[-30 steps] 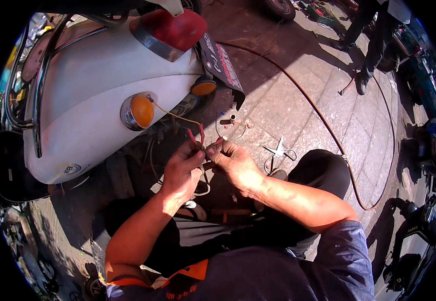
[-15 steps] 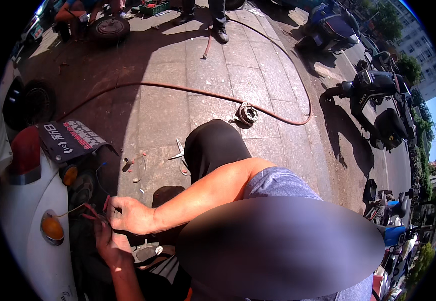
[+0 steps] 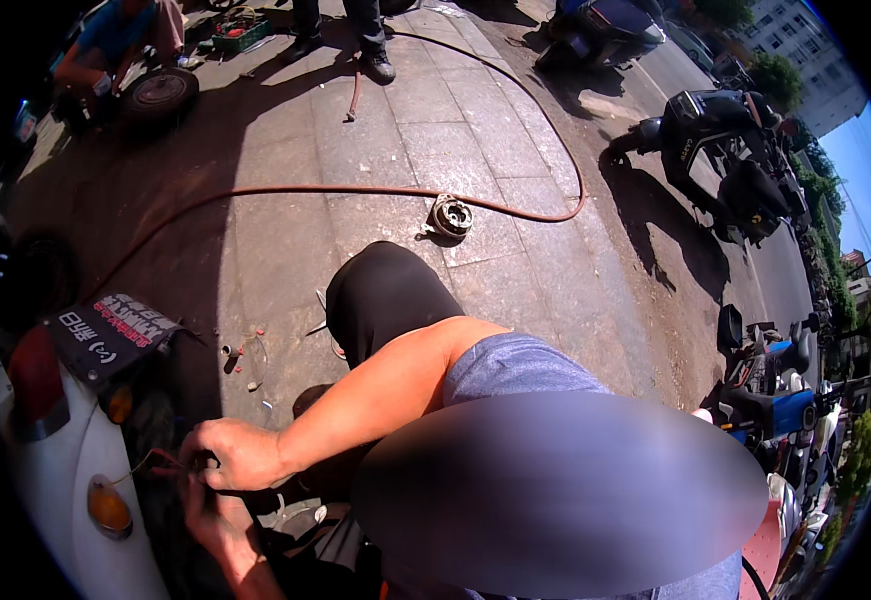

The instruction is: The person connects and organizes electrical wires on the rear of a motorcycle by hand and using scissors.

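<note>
My right hand point(image 3: 233, 452) and my left hand point(image 3: 213, 515) are pinched together at the red wires point(image 3: 165, 463) beside the rear of a white scooter point(image 3: 70, 505). My left hand is lower, its fingertips in shade. A thin yellow wire runs from the round orange indicator point(image 3: 110, 508) toward my fingers. Above it are a red tail lamp point(image 3: 37, 385), a second orange lamp point(image 3: 119, 405) and a dark printed mudflap point(image 3: 100, 335). Small loose parts point(image 3: 233, 352) lie on the pavement beyond my hands.
A reddish hose point(image 3: 325, 190) crosses the pavement, with a metal hub part point(image 3: 452, 215) beside it. Scissors point(image 3: 320, 328) are partly hidden by my knee. A crouched person point(image 3: 115, 40) is by a loose wheel point(image 3: 158, 95); another stands point(image 3: 365, 30). Scooters point(image 3: 700, 150) line the right.
The view has swung toward the pavement and street on the right, so the scooter sits lower left. My hands stay together at the wires; the mudflap and hub part shifted in frame with the view.
</note>
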The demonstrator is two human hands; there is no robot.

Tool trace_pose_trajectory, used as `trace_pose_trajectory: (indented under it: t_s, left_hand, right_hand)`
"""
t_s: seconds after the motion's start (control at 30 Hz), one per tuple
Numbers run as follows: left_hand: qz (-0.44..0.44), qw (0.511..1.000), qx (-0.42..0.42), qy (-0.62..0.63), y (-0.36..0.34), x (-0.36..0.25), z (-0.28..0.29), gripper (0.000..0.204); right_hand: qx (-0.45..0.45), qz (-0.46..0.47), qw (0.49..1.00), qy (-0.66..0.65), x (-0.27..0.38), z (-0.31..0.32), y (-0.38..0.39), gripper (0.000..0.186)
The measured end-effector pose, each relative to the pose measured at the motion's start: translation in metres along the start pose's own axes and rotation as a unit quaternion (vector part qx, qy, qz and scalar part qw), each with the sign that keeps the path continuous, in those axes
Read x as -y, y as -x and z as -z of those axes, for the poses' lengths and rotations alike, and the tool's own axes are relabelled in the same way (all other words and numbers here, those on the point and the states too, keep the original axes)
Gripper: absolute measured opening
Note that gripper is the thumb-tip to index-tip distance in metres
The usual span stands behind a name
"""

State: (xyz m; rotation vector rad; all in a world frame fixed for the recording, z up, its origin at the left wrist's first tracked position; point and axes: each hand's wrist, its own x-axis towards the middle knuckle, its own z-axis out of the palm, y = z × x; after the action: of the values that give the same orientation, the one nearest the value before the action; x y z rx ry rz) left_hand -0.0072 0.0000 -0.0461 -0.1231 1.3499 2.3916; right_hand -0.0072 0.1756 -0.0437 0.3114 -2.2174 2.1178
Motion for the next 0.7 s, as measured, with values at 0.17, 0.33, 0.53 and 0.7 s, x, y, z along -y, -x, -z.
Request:
trace_pose_trajectory:
  t_s: [0.17, 0.33, 0.53, 0.7]
  left_hand:
    - [-0.054, 0.973, 0.024, -0.222, 0.0, 0.006, -0.002, 0.045]
    - [0.0, 0.999, 0.049, 0.02, 0.013, -0.007, 0.006, 0.046]
    - [-0.015, 0.995, -0.025, -0.097, 0.004, 0.003, -0.019, 0.042]
    - [-0.044, 0.987, -0.1, -0.12, 0.009, -0.003, -0.041, 0.041]
  right_hand:
    - [0.007, 0.007, 1.0, 0.018, -0.001, 0.012, -0.001, 0.03]
    - [0.023, 0.05, 0.998, 0.026, -0.01, 0.002, -0.009, 0.025]
    - [-0.047, 0.103, 0.99, 0.088, -0.023, 0.005, 0.003, 0.026]
    - [-0.027, 0.079, 0.991, 0.107, -0.026, 0.011, 0.002, 0.03]
